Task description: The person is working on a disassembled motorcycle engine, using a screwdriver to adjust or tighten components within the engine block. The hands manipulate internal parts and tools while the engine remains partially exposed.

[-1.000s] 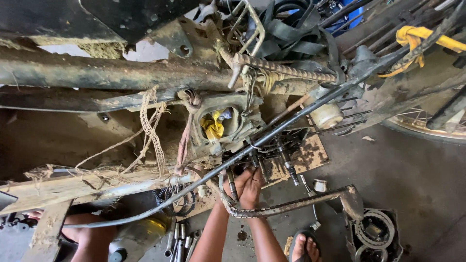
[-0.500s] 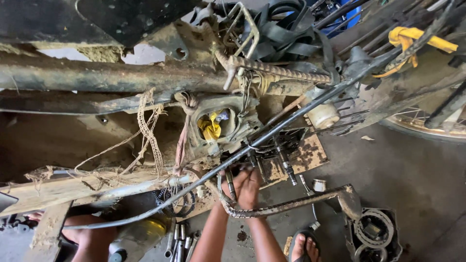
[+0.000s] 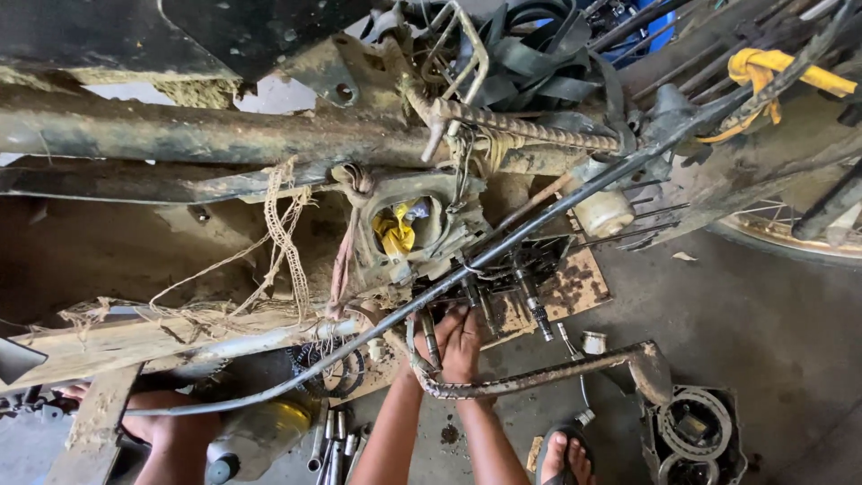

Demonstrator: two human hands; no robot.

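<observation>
I look down on a muddy motorcycle engine case [image 3: 449, 242] with a yellow rag [image 3: 395, 232] stuffed in its opening. Both my forearms reach up from the bottom edge and meet under the case beside several greasy studs [image 3: 530, 301]. My right hand [image 3: 469, 339] lies with its fingers up against the case. My left hand [image 3: 433, 352] is right beside it, partly hidden by a rusty bent bar [image 3: 539, 377] that crosses in front. The grip of either hand is hidden.
A long black rod [image 3: 557, 202] runs diagonally across the engine. Above is a rusty frame tube [image 3: 180, 135]; at left, a wooden plank [image 3: 135, 337] with frayed string. On the floor lie cardboard [image 3: 579, 287], an engine cover [image 3: 696, 431], steel sockets [image 3: 330, 440] and my sandalled foot [image 3: 561, 456].
The view has shifted slightly. My hands stay in the same place under the engine case.
</observation>
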